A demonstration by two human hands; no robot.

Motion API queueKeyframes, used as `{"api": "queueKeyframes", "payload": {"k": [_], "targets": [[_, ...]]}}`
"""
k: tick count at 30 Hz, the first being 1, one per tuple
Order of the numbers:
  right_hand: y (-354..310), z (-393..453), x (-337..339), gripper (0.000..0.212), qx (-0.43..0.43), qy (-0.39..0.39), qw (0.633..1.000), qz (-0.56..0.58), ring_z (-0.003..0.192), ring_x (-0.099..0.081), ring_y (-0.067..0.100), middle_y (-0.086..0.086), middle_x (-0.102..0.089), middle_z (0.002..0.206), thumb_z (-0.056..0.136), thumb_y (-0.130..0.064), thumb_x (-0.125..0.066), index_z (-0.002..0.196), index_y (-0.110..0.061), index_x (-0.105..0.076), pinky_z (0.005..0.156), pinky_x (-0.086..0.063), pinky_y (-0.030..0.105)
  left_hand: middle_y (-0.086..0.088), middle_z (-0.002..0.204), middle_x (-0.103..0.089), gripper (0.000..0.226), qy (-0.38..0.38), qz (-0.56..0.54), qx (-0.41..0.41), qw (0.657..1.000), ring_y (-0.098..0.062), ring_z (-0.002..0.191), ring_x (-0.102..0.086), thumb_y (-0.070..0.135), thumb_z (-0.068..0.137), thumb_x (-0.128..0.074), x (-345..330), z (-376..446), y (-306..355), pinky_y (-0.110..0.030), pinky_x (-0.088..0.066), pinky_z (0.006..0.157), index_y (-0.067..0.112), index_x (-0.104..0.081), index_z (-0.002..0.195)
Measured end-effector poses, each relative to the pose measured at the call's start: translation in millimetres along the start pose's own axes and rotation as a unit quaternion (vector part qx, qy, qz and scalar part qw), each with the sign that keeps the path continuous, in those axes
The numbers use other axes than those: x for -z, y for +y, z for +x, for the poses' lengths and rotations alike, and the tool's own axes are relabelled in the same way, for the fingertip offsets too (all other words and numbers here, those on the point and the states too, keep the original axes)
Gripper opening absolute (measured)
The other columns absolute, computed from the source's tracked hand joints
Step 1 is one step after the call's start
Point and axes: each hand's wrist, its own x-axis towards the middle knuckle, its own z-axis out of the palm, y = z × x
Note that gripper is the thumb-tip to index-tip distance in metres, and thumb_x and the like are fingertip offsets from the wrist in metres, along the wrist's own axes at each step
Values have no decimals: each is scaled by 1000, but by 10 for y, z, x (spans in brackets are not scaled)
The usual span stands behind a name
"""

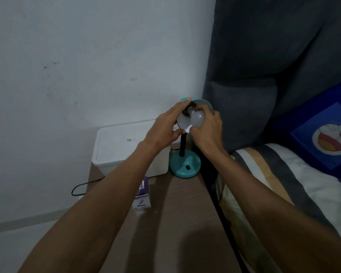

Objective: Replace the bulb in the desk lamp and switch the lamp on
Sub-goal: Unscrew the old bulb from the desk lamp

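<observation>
A teal desk lamp stands at the back of a wooden bedside table, with its round base (pixel 185 165) and a black stem. Its teal shade (pixel 205 103) is tilted toward me, showing the pale inside. My left hand (pixel 165 127) grips the shade's left rim. My right hand (pixel 207 127) is closed around a white bulb (pixel 197 119), whose metal cap sits at the dark socket in the middle of the shade. The lamp is unlit. A small black switch (pixel 187 167) shows on the base.
A white lidded box (pixel 122 146) sits left of the lamp against the wall. A purple and white bulb carton (pixel 143 196) stands on the wooden table (pixel 175 223). A black cord (pixel 83 189) loops off the left edge. A bed with a striped sheet (pixel 283 184) borders the right.
</observation>
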Motion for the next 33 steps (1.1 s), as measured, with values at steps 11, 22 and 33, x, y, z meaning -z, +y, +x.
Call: {"api": "queueKeyframes", "payload": {"k": [11,22,33], "targets": [[-12,-311,232,61,27,35,998,-33,119,-52,28,8,-60,132,83,-31,-78,138,-20,-53,91,-42,31,4,171,-26,115,-5,54,58,997,-20,154,-33,27,81,-87,198,-263,281,-36,-43,116,31,-11,166],[-238,-908,134,55,78,0,997,-10,108,-59,28,8,-61,122,76,-22,-77,129,-20,-64,92,-51,40,-5,159,-47,95,81,80,191,975,-23,145,-44,38,82,-87,449,-1586,308,-40,-39,117,17,-36,159],[196,-1505,-518,47,-34,-83,993,-75,109,-63,27,11,-69,121,84,-25,-78,128,-14,-66,85,-47,28,-11,155,-47,111,66,-30,301,951,-20,139,-45,36,68,-96,192,-2214,3,-36,-43,108,18,-35,158]]}}
